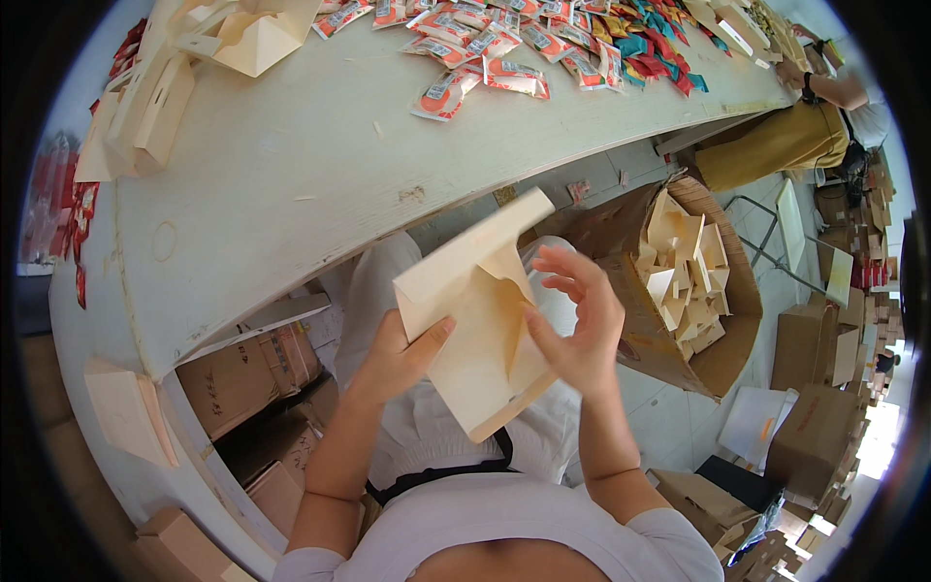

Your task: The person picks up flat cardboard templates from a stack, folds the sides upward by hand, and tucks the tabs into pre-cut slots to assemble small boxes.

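Note:
A cream cardboard box [485, 378], partly folded with its flaps raised, is tilted above my lap. My left hand [396, 354] grips its left edge, thumb on the inner face and fingers underneath. My right hand [585, 320] is at the box's right side with its fingers spread. Its thumb tip is at the edge of a bent inner flap; whether it presses there I cannot tell.
A white table [281, 165] bears several wrapped snack packets [475, 48] and folded cream cartons [160, 112]. To my right stands a large cardboard box [727, 359] full of cream cartons. Brown boxes [815, 446] are stacked beyond it. A person [844, 92] is at the far right.

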`<action>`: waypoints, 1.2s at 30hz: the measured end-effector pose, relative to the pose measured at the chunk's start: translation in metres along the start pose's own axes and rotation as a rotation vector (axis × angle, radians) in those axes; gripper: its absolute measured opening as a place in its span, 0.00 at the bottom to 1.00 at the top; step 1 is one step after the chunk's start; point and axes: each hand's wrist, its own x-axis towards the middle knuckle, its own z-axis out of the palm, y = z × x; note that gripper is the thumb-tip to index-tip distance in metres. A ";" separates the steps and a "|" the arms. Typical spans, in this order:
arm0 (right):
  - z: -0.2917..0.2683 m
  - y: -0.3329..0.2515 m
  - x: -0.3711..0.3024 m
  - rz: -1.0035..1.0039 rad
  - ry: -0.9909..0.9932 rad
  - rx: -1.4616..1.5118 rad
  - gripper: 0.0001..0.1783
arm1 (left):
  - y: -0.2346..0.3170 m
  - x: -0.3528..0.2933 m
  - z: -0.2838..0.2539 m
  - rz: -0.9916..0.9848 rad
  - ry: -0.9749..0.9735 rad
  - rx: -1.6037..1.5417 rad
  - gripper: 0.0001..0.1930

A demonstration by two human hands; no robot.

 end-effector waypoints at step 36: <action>0.048 -0.001 -0.031 0.291 -0.071 0.440 0.06 | -0.005 0.013 0.023 0.536 0.261 0.301 0.24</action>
